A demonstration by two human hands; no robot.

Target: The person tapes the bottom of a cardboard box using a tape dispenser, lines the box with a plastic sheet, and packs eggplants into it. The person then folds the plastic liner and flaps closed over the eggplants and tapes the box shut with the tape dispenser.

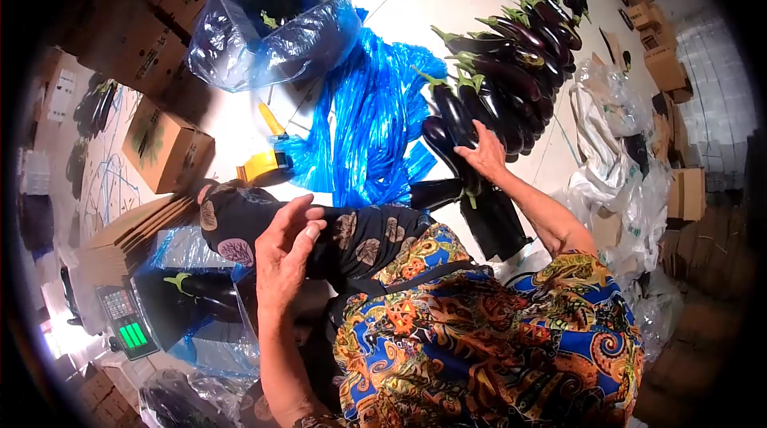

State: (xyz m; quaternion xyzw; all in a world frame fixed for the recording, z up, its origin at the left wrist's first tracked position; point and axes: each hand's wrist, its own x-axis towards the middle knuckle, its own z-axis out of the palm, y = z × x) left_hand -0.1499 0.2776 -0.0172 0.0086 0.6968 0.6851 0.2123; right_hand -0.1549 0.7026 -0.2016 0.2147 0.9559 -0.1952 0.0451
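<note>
My right hand (483, 155) reaches onto the near end of the eggplant pile. Its thumb and fingers are around the lower end of a dark, glossy eggplant (452, 112) with a green stem. Close by, another eggplant (435, 194) lies sideways against the blue plastic. My left hand (288, 244) is raised over my patterned trouser leg, fingers loosely curved and apart, with nothing in it. Below that hand, an eggplant (209, 294) rests in a blue-lined box (164, 324) beside a scale display (132, 335) glowing green.
Blue plastic bags (371, 120) lie spread on the floor. Behind them stands a plastic-lined box (240, 36). A yellow tool (262, 166) and a cardboard box (166, 147) are left of the bags. More eggplants (523, 52) run in a row; crumpled plastic (611, 156) lies right.
</note>
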